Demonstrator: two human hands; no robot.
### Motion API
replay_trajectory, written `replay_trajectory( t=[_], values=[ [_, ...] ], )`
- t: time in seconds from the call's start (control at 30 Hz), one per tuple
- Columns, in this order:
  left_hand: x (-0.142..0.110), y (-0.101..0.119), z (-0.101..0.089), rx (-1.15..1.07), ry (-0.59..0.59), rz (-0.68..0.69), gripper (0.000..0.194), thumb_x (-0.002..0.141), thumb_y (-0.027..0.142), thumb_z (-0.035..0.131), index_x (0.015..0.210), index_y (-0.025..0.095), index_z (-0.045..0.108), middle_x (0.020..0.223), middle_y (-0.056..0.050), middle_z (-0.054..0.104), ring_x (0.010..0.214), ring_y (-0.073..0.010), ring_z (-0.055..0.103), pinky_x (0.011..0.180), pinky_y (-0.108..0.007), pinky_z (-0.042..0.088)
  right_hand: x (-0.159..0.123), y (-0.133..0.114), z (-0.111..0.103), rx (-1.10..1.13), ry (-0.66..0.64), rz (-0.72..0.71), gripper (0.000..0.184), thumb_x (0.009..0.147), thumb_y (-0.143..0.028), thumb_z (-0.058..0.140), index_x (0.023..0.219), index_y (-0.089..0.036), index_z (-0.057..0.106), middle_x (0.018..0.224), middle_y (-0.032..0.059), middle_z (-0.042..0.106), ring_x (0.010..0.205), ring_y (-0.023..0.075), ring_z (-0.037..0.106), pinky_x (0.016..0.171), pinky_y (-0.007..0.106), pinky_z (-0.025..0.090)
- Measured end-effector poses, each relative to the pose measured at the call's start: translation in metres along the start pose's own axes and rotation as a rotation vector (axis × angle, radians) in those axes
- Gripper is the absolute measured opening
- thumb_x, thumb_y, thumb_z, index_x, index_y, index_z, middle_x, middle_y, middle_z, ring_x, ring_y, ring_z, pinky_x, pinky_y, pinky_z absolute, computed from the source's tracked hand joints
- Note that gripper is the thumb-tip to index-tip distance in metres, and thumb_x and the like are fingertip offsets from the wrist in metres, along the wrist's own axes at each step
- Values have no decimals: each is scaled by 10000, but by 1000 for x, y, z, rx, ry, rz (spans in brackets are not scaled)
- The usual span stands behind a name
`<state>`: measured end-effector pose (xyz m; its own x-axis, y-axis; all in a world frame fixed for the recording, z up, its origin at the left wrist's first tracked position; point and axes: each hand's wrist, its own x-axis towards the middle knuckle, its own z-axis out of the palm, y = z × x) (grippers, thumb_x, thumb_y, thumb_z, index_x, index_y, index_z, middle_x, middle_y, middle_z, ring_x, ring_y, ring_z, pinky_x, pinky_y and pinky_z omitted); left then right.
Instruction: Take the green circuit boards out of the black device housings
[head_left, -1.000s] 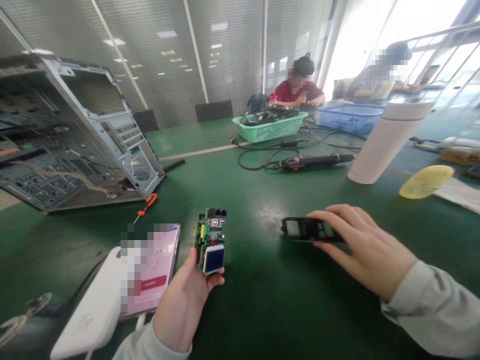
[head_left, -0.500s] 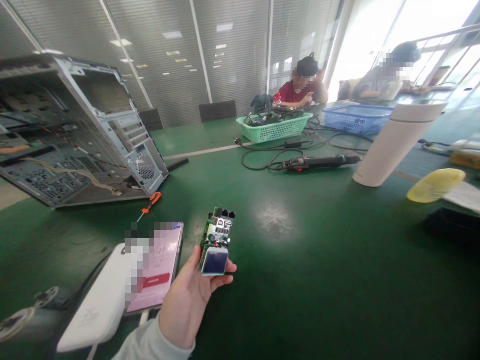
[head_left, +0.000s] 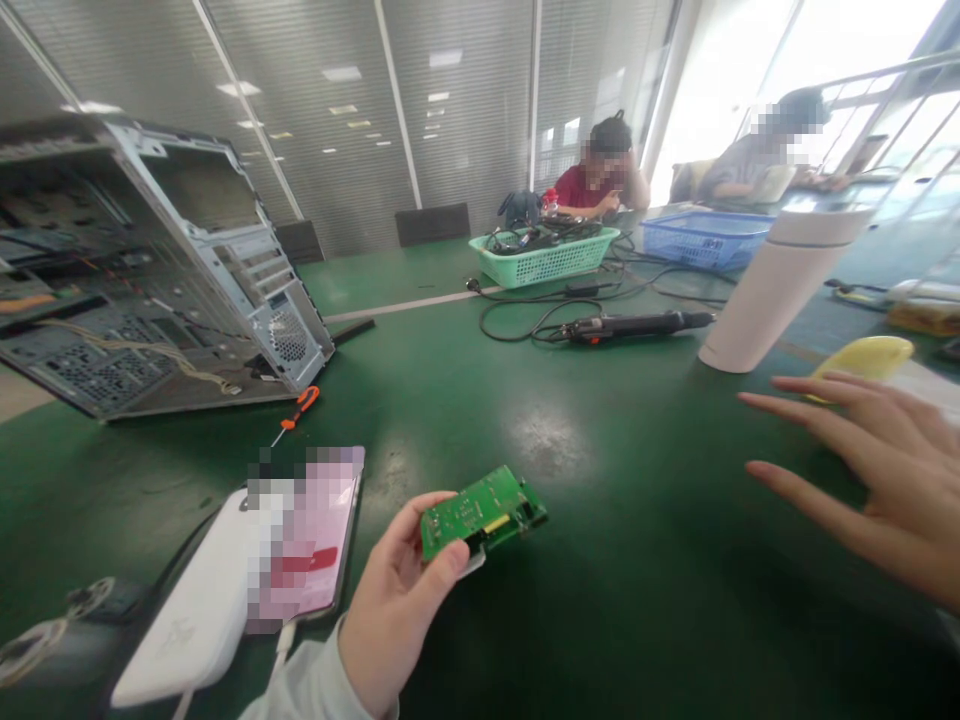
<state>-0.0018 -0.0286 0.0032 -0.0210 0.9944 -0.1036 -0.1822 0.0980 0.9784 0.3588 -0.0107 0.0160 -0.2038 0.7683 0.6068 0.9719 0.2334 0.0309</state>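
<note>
My left hand [head_left: 397, 610] pinches a small green circuit board [head_left: 484, 510] by one end, thumb on top, and holds it just above the green table [head_left: 615, 560]. The board's plain green back faces up and its far end points right. My right hand [head_left: 870, 480] hovers at the right edge, fingers stretched out and spread, holding nothing. It is well apart from the board.
A phone [head_left: 304, 545] lies on a white power bank [head_left: 195, 610] at my left. An open computer case [head_left: 150, 270] and an orange screwdriver [head_left: 298, 408] lie behind. A white flask [head_left: 780, 285], electric screwdriver [head_left: 637, 323], green basket [head_left: 544, 255], blue basket [head_left: 705, 235] and two seated people are beyond.
My left hand has turned the board over, from screen side up to green back up, and swung it rightward. My right hand left the black part, went out of view, and has come back in empty.
</note>
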Motion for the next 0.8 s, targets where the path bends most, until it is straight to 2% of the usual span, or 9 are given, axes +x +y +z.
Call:
replay_trajectory(
  t=[0.1, 0.2, 0.3, 0.43, 0.53, 0.63, 0.7, 0.8],
  values=[
    [-6, -2, -1, 188, -128, 90, 296, 692, 252, 797, 971, 235, 702, 887, -19, 745, 839, -196, 698, 782, -270, 554, 13, -53, -1, 184, 16, -247, 435, 999, -499, 322, 1314, -230, 451, 1284, 108, 488, 1265, 278, 393, 1021, 516, 370],
    [-8, -1, -1, 340, -170, 161, 302, 710, 206, 758, 1003, 238, 694, 950, -42, 726, 892, -220, 689, 801, -286, 546, 19, -97, -1, 351, -98, -383, 439, 1002, -474, 353, 1372, -243, 408, 1335, 64, 460, 1320, 234, 337, 1092, 502, 327],
    [-8, 0, -1, 377, -172, 188, 298, 732, 209, 730, 1026, 230, 685, 987, -58, 710, 920, -234, 679, 814, -304, 541, 23, -132, 6, 450, -140, -450, 507, 941, -516, 506, 1341, -207, 458, 1329, 44, 476, 1301, 209, 359, 1125, 443, 324],
    [-6, 0, 0, 341, -190, 180, 301, 728, 221, 742, 1022, 240, 680, 976, -49, 709, 907, -232, 680, 812, -312, 540, 30, -159, 24, 546, -27, -450, 527, 778, -446, 745, 1177, -150, 571, 1127, 49, 592, 1140, 208, 482, 1036, 387, 415],
    [-6, -1, -1, 334, -212, 179, 289, 741, 241, 741, 1023, 238, 678, 1007, -60, 698, 931, -238, 674, 839, -329, 535, 34, -165, 30, 612, -13, -431, 402, 751, -350, 774, 1058, -154, 605, 972, 37, 609, 973, 194, 529, 885, 354, 478],
    [-8, -6, -5, 344, -225, 199, 419, 777, 255, 724, 1182, 270, 618, 1250, -89, 608, 1122, -268, 602, 911, -346, 513, 35, -156, 24, 706, -130, -380, 314, 791, -287, 717, 1059, -171, 600, 954, 42, 589, 897, 180, 532, 787, 325, 487],
    [-9, -11, -9, 344, -226, 203, 549, 812, 266, 698, 1324, 315, 507, 1428, -91, 463, 1244, -283, 512, 931, -349, 507, 35, -139, 18, 773, -253, -279, 271, 841, -287, 644, 1090, -190, 599, 982, 42, 582, 897, 159, 544, 783, 290, 491],
    [-8, -18, -12, 328, -185, 194, 512, 863, 321, 638, 1346, 328, 470, 1464, -89, 389, 1279, -287, 467, 921, -357, 514, 32, -93, 12, 778, -374, -36, 319, 887, -436, 558, 1093, -199, 619, 1016, 49, 594, 888, 144, 581, 763, 256, 510]
  ],
)
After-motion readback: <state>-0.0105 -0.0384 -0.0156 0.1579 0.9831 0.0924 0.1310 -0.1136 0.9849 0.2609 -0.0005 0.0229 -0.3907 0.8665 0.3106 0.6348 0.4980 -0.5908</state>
